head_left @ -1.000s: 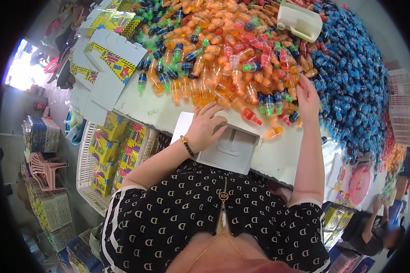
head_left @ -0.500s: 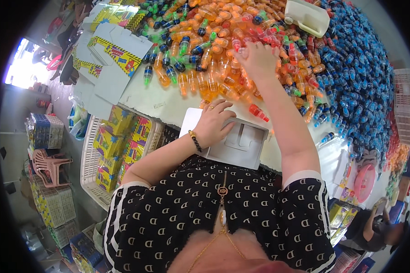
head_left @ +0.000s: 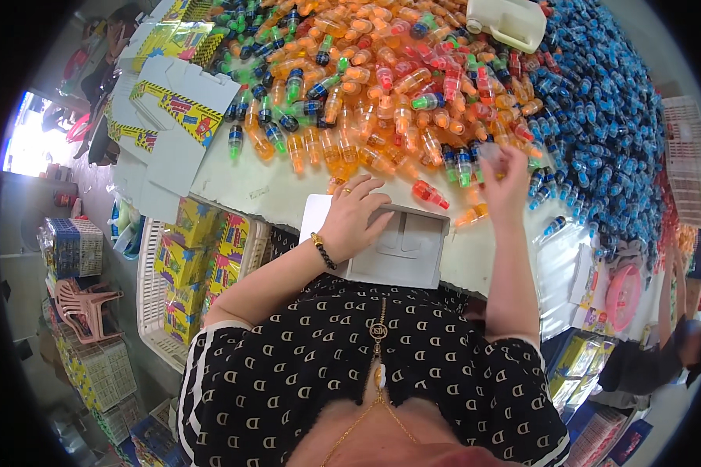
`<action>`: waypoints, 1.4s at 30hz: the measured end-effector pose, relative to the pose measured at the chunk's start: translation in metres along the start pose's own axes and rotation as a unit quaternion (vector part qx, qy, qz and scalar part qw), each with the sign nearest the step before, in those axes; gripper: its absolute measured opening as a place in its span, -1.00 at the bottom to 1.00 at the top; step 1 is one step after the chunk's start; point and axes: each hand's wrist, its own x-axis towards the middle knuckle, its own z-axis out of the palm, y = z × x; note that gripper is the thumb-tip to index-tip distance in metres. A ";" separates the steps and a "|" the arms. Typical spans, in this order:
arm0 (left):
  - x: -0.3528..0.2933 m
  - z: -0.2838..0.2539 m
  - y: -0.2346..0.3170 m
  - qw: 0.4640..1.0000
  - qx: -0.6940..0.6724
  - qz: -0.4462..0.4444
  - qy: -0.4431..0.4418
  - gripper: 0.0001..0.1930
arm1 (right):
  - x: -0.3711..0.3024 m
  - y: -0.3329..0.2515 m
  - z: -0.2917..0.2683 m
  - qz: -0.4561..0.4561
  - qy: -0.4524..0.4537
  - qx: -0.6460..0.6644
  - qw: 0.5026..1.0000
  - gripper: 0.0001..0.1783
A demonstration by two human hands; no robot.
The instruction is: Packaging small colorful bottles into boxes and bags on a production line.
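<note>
A white open cardboard box [head_left: 405, 265] with a cut-out insert sits at the table's near edge, close to my body. Over its left corner rests my left hand [head_left: 352, 219], fingers spread and thumb reaching inside the wall. My right hand [head_left: 505, 175] is raised to the right beyond the box, thumb and fingers closed on a small translucent object [head_left: 491, 158], blurred, its kind unclear. A single red-capped bottle [head_left: 430, 194] lies just behind the box. Past it spreads a heap of small orange bottles [head_left: 364, 117], mixed with green, dark-blue and red ones.
Blue bottles [head_left: 600, 132] form a large heap at the right. A cream jug [head_left: 506, 23] lies at the back. Flat printed cartons [head_left: 175, 109] are stacked left. Below the table edge, a white basket [head_left: 149, 288] holds yellow boxes. Another person [head_left: 654, 358] is at far right.
My right hand has drawn back from the red bottles, toward me and to the right, with a small translucent object in its fingers. My left hand stays on the box.
</note>
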 end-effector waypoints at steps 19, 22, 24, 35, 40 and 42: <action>0.004 0.000 0.002 0.999 0.040 0.018 -0.031 -0.73 | -0.078 0.099 -0.121 0.180 -0.076 -0.340 0.920 -0.63; 0.001 0.000 0.002 0.999 0.024 0.015 -0.040 -0.72 | -0.069 0.106 -0.117 0.162 -0.045 -0.344 0.924 -0.63; 0.003 -0.008 0.000 0.999 0.023 0.011 -0.035 -0.71 | -0.065 0.090 -0.112 0.156 -0.027 -0.366 0.917 -0.64; 0.082 -0.060 -0.005 0.987 0.052 0.140 -0.052 -0.70 | -0.041 0.014 -0.076 -0.107 -0.020 -0.245 0.963 -0.70; 0.111 -0.048 0.003 0.973 0.097 0.198 -0.061 -0.73 | -0.035 0.011 -0.061 -0.149 -0.041 -0.230 0.961 -0.68; 0.123 -0.035 0.007 0.964 0.115 0.233 -0.065 -0.74 | -0.030 0.012 -0.054 -0.156 -0.052 -0.235 0.958 -0.67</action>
